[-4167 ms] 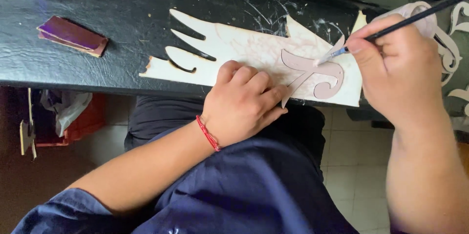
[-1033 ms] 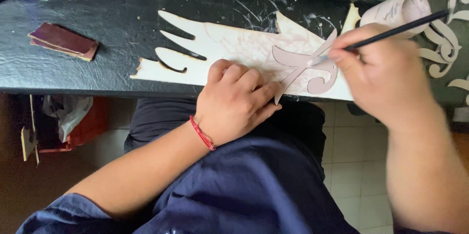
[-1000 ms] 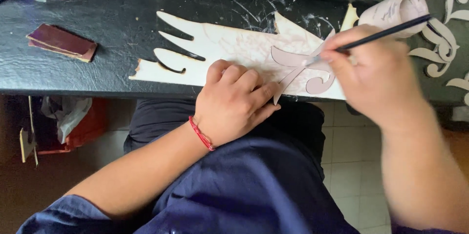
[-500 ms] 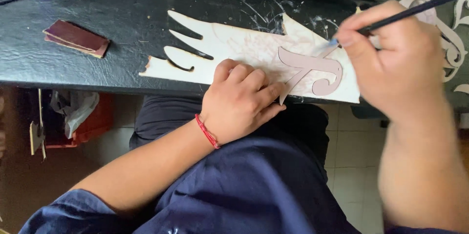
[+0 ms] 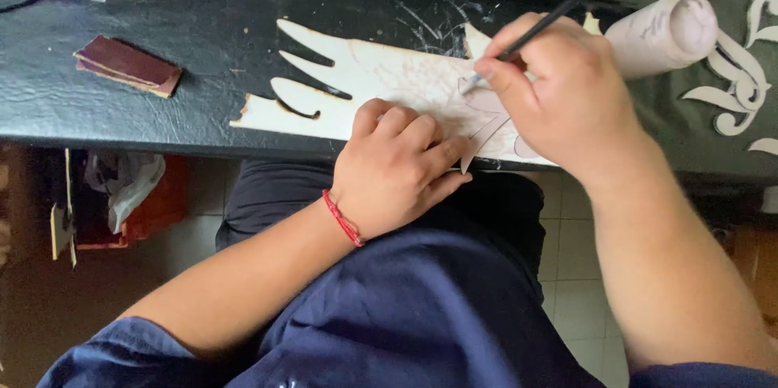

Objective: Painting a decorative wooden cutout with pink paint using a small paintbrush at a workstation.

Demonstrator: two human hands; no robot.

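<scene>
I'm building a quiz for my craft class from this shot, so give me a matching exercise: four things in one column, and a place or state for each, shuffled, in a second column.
Things:
1. brush
2. cutout
3. red cord
4. sandpaper block

Places or states:
A. lying alone at the table's left
B. around the left wrist
C. held in the right hand
D. pressed flat under the left hand

Pairs: 1-C, 2-D, 3-B, 4-A

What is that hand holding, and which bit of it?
The right hand pinches a thin black brush low on its handle, near the tip. The left hand only presses the pale cutout.
</scene>
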